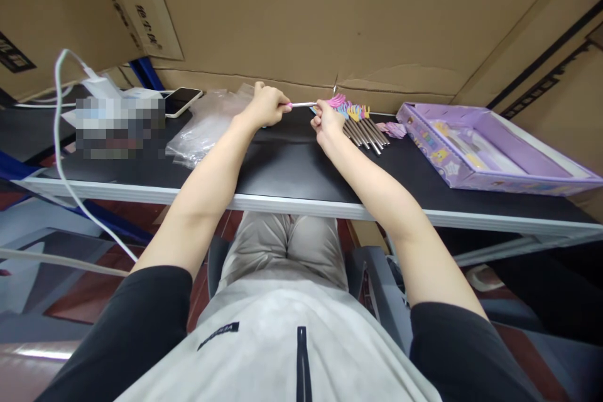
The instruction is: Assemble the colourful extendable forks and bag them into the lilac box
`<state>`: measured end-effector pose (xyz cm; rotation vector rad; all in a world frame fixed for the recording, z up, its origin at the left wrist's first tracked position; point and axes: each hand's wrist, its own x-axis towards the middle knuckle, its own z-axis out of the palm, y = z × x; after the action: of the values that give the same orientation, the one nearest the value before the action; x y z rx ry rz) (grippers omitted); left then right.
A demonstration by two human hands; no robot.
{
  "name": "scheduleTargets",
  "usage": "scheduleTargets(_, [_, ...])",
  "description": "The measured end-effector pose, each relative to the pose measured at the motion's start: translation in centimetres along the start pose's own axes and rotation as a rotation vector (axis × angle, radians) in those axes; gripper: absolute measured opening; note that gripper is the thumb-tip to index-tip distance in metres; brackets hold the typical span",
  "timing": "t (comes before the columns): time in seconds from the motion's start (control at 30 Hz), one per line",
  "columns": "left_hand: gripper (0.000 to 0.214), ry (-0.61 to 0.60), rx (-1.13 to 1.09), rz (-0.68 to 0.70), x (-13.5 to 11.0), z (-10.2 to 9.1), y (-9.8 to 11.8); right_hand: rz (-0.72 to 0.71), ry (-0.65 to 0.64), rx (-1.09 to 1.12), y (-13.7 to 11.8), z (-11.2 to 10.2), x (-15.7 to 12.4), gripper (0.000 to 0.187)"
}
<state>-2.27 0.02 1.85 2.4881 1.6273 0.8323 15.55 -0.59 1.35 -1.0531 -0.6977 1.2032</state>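
Between my two hands is a back scratcher with a metal rod and a pink claw head. My left hand is closed on its pink end, and the bare rod shows level between the hands. My right hand pinches it close to the claw head. Just right of that hand lie several more back scratchers, side by side, with grey rods pointing toward me and blue, yellow and pink heads at the back. Clear plastic bags lie beside my left forearm.
An open purple box with wrapped things inside stands at the right. Near it lies a small pink-purple packet. At the left are a phone, a white charger with a cable and a blurred-out patch. Cardboard walls enclose the black table.
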Motion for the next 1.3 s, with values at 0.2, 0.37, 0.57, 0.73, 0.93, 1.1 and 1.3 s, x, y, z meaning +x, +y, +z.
scheduleTargets(0.2, [0.026,-0.014,0.024,0.001,-0.1,0.5,0.4,0.019,-0.003,0.005,0.5,0.3,-0.5,0.039])
scheduleTargets(0.37, [0.025,0.001,0.019,0.016,-0.2,0.3,0.3,0.022,-0.013,0.018,0.5,0.1,-0.4,0.038])
scheduleTargets(0.57, [0.028,0.006,0.005,0.008,-0.3,0.9,0.4,-0.008,-0.056,-0.058,0.2,-0.3,0.0,0.043])
scheduleTargets(0.73, [0.026,-0.027,0.003,0.023,-0.5,1.5,1.1,-0.045,-0.095,-0.112,-0.5,-1.0,0.1,0.044])
scheduleTargets(0.93, [0.029,-0.027,-0.008,0.021,-0.9,2.3,2.1,-0.078,-0.131,-0.149,-1.0,-1.9,0.6,0.045])
scheduleTargets(1.1, [0.025,0.025,-0.082,-0.020,-1.4,2.4,3.2,-0.083,-0.163,-0.151,-1.2,-2.1,0.9,0.043])
scheduleTargets(1.3, [0.023,0.097,-0.146,-0.165,-1.7,2.6,4.6,-0.056,-0.202,-0.234,-0.9,-1.9,0.3,0.028])
